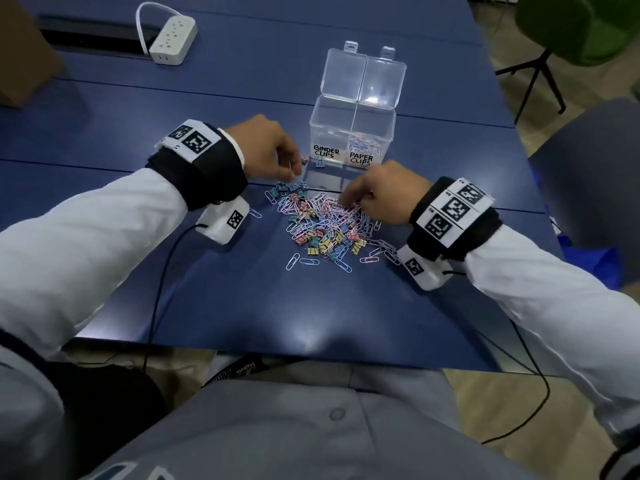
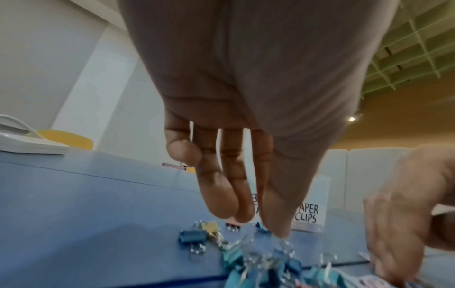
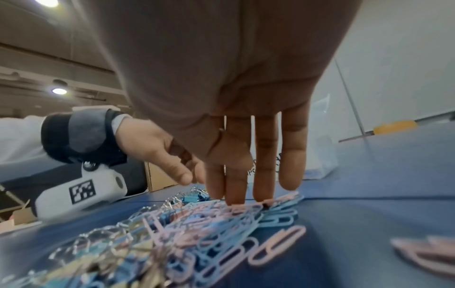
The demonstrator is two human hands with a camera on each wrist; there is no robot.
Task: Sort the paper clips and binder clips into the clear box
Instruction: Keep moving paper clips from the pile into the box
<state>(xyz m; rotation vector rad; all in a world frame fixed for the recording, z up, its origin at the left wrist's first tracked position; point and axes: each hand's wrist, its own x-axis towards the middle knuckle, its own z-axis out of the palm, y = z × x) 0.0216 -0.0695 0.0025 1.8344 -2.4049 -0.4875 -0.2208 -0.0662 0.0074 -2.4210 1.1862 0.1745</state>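
Observation:
A mixed pile of pastel paper clips and coloured binder clips (image 1: 325, 225) lies on the blue table (image 1: 207, 299) in front of me. Behind it stands the clear box (image 1: 352, 133), lid open, with the left compartment labelled BINDER CLIPS and the right PAPER CLIPS. Paper clips (image 1: 365, 147) lie in the right compartment. One binder clip (image 1: 319, 163) sits just in front of the box. My left hand (image 1: 289, 164) hangs fingers-down over the binder clips (image 2: 194, 236) at the pile's far left. My right hand (image 1: 349, 202) rests straight fingertips (image 3: 236, 198) on the paper clips (image 3: 221, 220).
A white power strip (image 1: 173, 39) lies at the far left of the table, and a cardboard box (image 1: 20, 64) stands beyond it. A green chair (image 1: 571, 29) is off the table's far right corner. Cables run from both wrist cameras over the near table edge (image 1: 277, 351).

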